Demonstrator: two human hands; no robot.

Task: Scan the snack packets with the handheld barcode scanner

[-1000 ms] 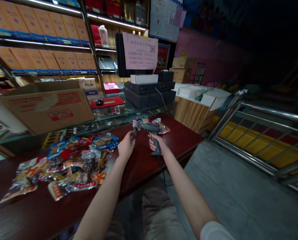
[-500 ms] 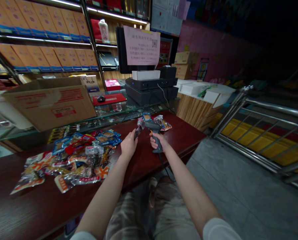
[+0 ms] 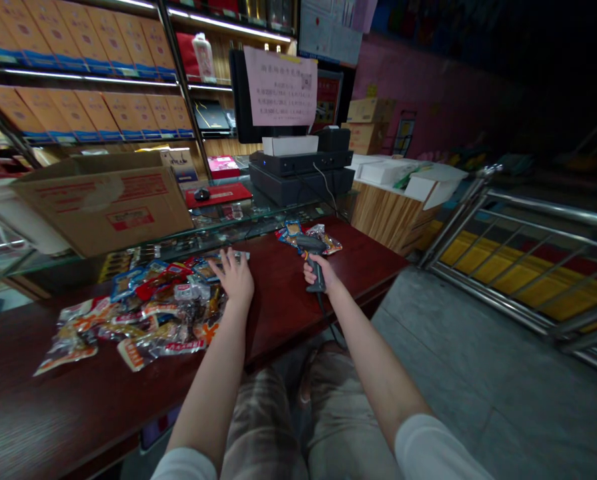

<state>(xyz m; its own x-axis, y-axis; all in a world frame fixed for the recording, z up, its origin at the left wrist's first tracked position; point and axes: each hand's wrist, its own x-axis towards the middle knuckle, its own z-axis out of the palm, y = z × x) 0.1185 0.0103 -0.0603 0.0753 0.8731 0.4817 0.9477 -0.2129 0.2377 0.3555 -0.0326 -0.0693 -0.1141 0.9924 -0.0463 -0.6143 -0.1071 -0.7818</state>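
Observation:
My right hand (image 3: pixel 319 275) grips the handle of a grey barcode scanner (image 3: pixel 312 255), held upright over the dark red counter (image 3: pixel 288 300); its cable drops off the front edge. Just beyond the scanner lies a small heap of snack packets (image 3: pixel 323 240). My left hand (image 3: pixel 235 273) has its fingers spread and rests on the right edge of a large pile of snack packets (image 3: pixel 148 310) spread across the counter's left half. Nothing shows in the left hand.
A big cardboard box (image 3: pixel 103 200) sits on the glass display case (image 3: pixel 213 230) behind the counter. A cash register with a monitor and pink notice (image 3: pixel 298 167) stands at the back. Shelves of orange boxes (image 3: pixel 78 73) fill the left wall. A steel railing (image 3: pixel 528 247) runs at right.
My left hand has let go of the packet it held at the scanner and moved left onto the large pile, fingers now spread. The right hand with the scanner has barely moved.

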